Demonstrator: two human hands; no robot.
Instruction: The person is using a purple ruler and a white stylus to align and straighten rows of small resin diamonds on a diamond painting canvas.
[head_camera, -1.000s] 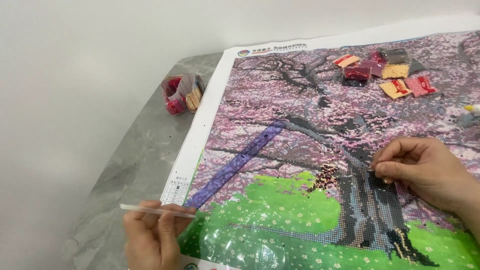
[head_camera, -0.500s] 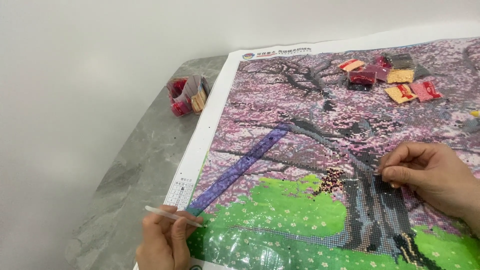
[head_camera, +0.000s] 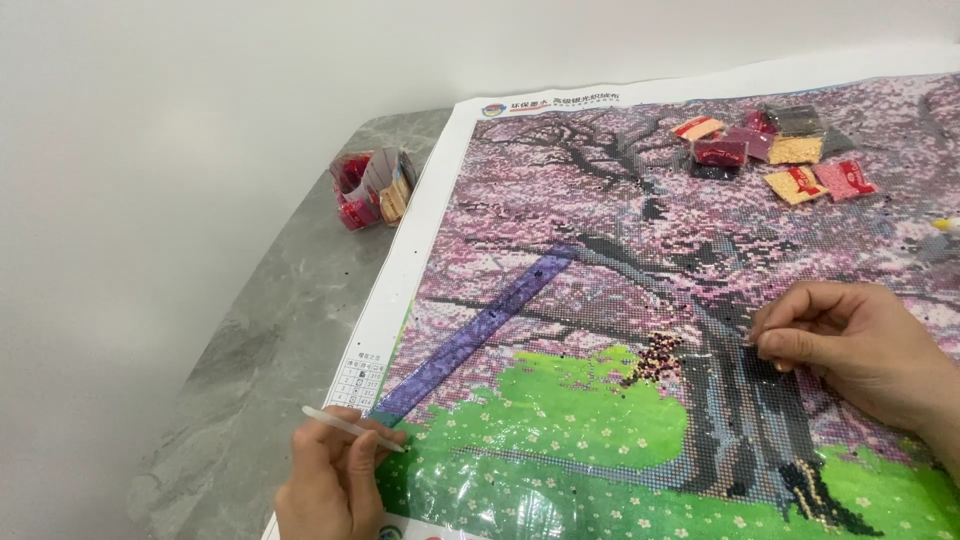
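- Left hand (head_camera: 335, 480) is sitting at the bottom-left corner of the diamond-painting canvas (head_camera: 620, 300), fingers curled around a thin white applicator pen (head_camera: 352, 428). The pen is lying nearly flat across the fingers, tip pointing right, so it looks more parked than pressing anything.
- That same hand is also resting on the near end of the translucent purple ruler (head_camera: 480, 335), which is running diagonally up across the pink blossom area. Probably pinning it so it isn't sliding on the sticky surface.
- Right hand (head_camera: 850, 345) is hovering over the dark tree trunk, fingertips pinched narrow together right at the canvas. Can't tell if there's anything between them, too small to make out.
- Just left of that hand a little pile of loose dark and gold beads (head_camera: 655, 358) is sitting on the canvas, close enough to grab from.
- Crinkly clear protective film (head_camera: 480, 490) is still covering part of the green grass at the bottom.
- Small bead bags (head_camera: 775, 155) in red, pink, yellow and dark colours are lying on the top part of the canvas, well apart from both hands.
- More bags are standing bundled in a little holder (head_camera: 370, 188) on the grey marble table (head_camera: 260, 380), just beside the canvas edge.
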